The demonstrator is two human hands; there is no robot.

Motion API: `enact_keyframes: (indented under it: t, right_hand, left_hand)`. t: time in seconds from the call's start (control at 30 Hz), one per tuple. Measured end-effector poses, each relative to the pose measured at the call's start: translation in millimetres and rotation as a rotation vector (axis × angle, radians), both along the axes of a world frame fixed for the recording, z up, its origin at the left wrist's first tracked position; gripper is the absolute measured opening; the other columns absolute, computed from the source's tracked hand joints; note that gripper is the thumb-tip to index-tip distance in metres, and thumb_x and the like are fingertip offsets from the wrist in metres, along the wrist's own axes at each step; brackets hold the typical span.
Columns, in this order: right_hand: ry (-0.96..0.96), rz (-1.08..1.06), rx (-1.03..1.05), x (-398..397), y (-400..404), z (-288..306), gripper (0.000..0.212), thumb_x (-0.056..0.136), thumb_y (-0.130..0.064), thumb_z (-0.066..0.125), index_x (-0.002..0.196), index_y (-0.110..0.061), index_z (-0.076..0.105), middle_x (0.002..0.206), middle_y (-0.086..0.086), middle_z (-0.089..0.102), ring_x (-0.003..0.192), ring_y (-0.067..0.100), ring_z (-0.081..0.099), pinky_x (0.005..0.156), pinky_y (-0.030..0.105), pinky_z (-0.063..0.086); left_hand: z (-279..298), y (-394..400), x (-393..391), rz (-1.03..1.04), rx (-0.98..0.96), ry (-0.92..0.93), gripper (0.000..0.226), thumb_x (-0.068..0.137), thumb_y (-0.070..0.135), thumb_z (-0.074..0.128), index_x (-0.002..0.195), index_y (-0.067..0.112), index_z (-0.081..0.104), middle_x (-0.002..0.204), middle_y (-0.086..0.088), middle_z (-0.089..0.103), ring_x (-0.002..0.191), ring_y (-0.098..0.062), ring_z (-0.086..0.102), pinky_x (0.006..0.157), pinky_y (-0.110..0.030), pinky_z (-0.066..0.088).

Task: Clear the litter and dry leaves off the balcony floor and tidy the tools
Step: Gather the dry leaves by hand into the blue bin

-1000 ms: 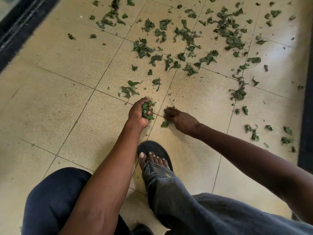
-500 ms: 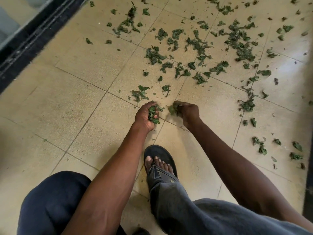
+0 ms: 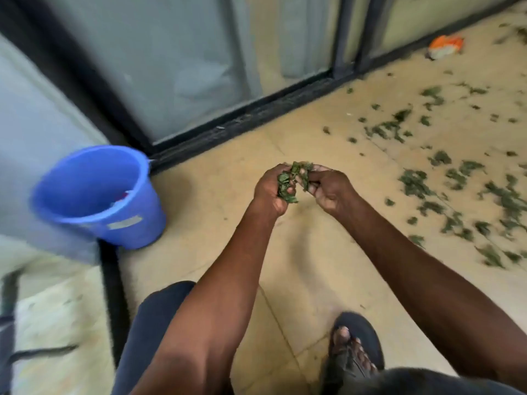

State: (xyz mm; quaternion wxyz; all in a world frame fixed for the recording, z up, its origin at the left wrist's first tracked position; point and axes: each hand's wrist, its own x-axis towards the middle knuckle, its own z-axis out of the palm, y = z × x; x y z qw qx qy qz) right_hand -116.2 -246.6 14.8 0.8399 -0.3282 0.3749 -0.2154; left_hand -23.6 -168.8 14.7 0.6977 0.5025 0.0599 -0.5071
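Both hands are meeting at the centre of the frame, above the floor (image 3: 216,195). The left hand (image 3: 271,189) is curling its fingers round a clump of green leaves (image 3: 293,178), and the right hand (image 3: 328,189) is pinching the same clump from the other side. More leaves are lying scattered (image 3: 456,183) across the tiles at the right. A blue bucket (image 3: 97,195) is standing at the left, near the dark door track (image 3: 242,118). An orange scrap (image 3: 445,45) is lying at the upper right.

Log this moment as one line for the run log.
left hand: holds leaf bunch | right hand: pinches same bunch | blue bucket: left, upright | floor: leaves remain right
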Motion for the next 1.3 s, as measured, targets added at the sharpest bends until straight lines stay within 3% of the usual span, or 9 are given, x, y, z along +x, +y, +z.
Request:
enact_keyframes:
  t: [0.4, 0.53, 0.63, 0.73, 0.83, 0.93, 1.0, 1.17, 1.3]
  right_hand:
    - [-0.066, 0.464, -0.412, 257, 174, 141, 0.025, 0.075, 0.016, 0.054, 0.070, -0.005, 0.066, 0.070, 0.012, 0.064, 0.060, 0.022, 0.063, 0.061, 0.038, 0.061]
    - [0.116, 0.811, -0.554, 285, 210, 146, 0.022, 0.083, 0.008, 0.046, 0.070, -0.004, 0.059, 0.065, 0.010, 0.063, 0.062, 0.023, 0.064, 0.067, 0.039, 0.055]
    - [0.157, 0.841, -0.571, 295, 215, 140, 0.025, 0.088, 0.016, 0.041, 0.106, 0.011, 0.058, 0.124, 0.022, 0.056, 0.126, 0.033, 0.050, 0.105, 0.052, 0.039]
    - [0.154, 0.747, -0.604, 295, 212, 131, 0.024, 0.091, 0.011, 0.040, 0.095, -0.002, 0.060, 0.092, 0.013, 0.058, 0.091, 0.020, 0.060, 0.079, 0.033, 0.048]
    - [0.155, 0.648, -0.643, 279, 200, 118, 0.030, 0.091, 0.005, 0.037, 0.090, -0.012, 0.061, 0.072, 0.005, 0.048, 0.061, 0.015, 0.045, 0.059, 0.026, 0.031]
    - [0.219, 0.505, -0.789, 256, 173, 105, 0.025, 0.085, -0.003, 0.045, 0.069, -0.018, 0.057, 0.067, 0.005, 0.047, 0.068, 0.018, 0.044, 0.062, 0.032, 0.033]
    - [0.338, 0.438, -0.917, 235, 144, 97, 0.019, 0.082, -0.011, 0.050, 0.069, -0.014, 0.063, 0.069, 0.007, 0.056, 0.069, 0.019, 0.050, 0.062, 0.033, 0.038]
    - [0.567, 0.287, -1.120, 137, 76, 131, 0.021, 0.087, -0.010, 0.056, 0.071, -0.003, 0.067, 0.086, 0.020, 0.071, 0.075, 0.024, 0.061, 0.060, 0.030, 0.038]
    - [0.705, 0.123, -1.103, 43, 19, 122, 0.025, 0.089, -0.006, 0.050, 0.093, 0.005, 0.072, 0.099, 0.023, 0.070, 0.097, 0.035, 0.066, 0.084, 0.037, 0.052]
  left_hand:
    - [158, 190, 178, 0.541, 0.009, -0.376, 0.039, 0.093, 0.006, 0.043, 0.055, 0.003, 0.053, 0.038, -0.006, 0.052, 0.027, -0.014, 0.048, 0.029, -0.012, 0.034]
    - [163, 236, 212, 0.548, 0.203, -0.243, 0.041, 0.088, 0.040, 0.057, 0.069, 0.005, 0.050, 0.045, -0.010, 0.054, 0.042, -0.023, 0.054, 0.051, -0.021, 0.043]
    - [164, 252, 215, 0.496, 0.322, -0.205, 0.070, 0.094, 0.056, 0.045, 0.130, -0.005, 0.044, 0.101, -0.036, 0.058, 0.089, -0.046, 0.059, 0.078, -0.046, 0.053]
    - [158, 254, 217, 0.559, 0.358, -0.235, 0.081, 0.092, 0.055, 0.047, 0.156, 0.016, 0.015, 0.160, -0.017, 0.013, 0.143, -0.045, 0.017, 0.112, -0.066, 0.013]
    - [140, 233, 216, 0.494, 0.396, -0.264, 0.063, 0.091, 0.046, 0.052, 0.142, 0.013, 0.038, 0.142, -0.014, 0.039, 0.128, -0.036, 0.041, 0.104, -0.052, 0.036]
    - [133, 193, 197, 0.446, 0.363, -0.342, 0.017, 0.095, 0.026, 0.051, 0.092, 0.009, 0.053, 0.084, -0.014, 0.053, 0.067, -0.024, 0.054, 0.060, -0.029, 0.050]
    - [127, 157, 177, 0.393, 0.310, -0.364, 0.022, 0.095, 0.013, 0.045, 0.074, 0.008, 0.050, 0.056, -0.011, 0.057, 0.039, -0.018, 0.048, 0.040, -0.019, 0.042]
    - [115, 68, 102, 0.170, 0.236, -0.472, 0.025, 0.087, 0.004, 0.047, 0.065, 0.013, 0.055, 0.054, -0.006, 0.051, 0.040, -0.015, 0.043, 0.042, -0.017, 0.031]
    - [100, -1, 25, -0.061, 0.267, -0.565, 0.019, 0.088, 0.008, 0.053, 0.070, 0.010, 0.060, 0.058, -0.006, 0.056, 0.043, -0.017, 0.047, 0.043, -0.020, 0.031]
